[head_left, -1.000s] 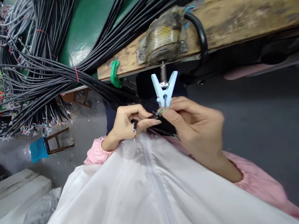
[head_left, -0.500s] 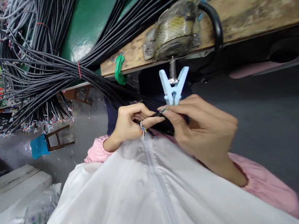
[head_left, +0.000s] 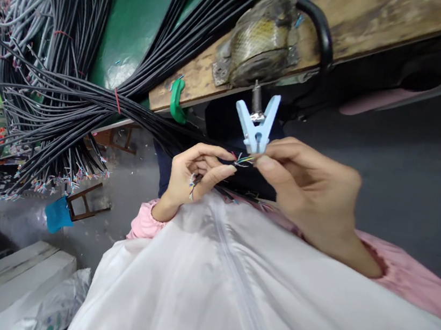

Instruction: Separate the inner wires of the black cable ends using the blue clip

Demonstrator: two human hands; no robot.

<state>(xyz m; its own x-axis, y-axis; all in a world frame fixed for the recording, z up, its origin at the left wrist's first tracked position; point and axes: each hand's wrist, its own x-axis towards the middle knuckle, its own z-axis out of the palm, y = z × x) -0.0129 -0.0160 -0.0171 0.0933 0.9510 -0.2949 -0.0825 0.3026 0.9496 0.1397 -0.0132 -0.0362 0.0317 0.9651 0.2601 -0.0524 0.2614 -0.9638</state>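
Observation:
My left hand (head_left: 199, 172) is closed on a black cable, pinched between thumb and forefinger. Thin coloured wires (head_left: 244, 160), green, yellow, white and red among them, fan out of the cable's end. My right hand (head_left: 307, 187) pinches the tips of some of these wires, just below a light blue clothes peg (head_left: 256, 126). The peg sits at a metal tip on a tape-wrapped motor-like device (head_left: 261, 43) fixed at the bench edge. Another set of stripped wire ends (head_left: 193, 184) sticks out beside my left palm.
A bundle of black cables (head_left: 103, 96) tied with a red band stretches from the green bench top (head_left: 132, 18) towards my lap. A green hook-shaped piece (head_left: 177, 101) is on the wooden bench edge (head_left: 369, 22). A blue stool (head_left: 58, 215) and white boxes (head_left: 26, 280) stand lower left.
My right hand has moved slightly right, and the wires between my hands now show more, spread apart. My left hand has shifted a little left; the spare wire ends beside it moved left too.

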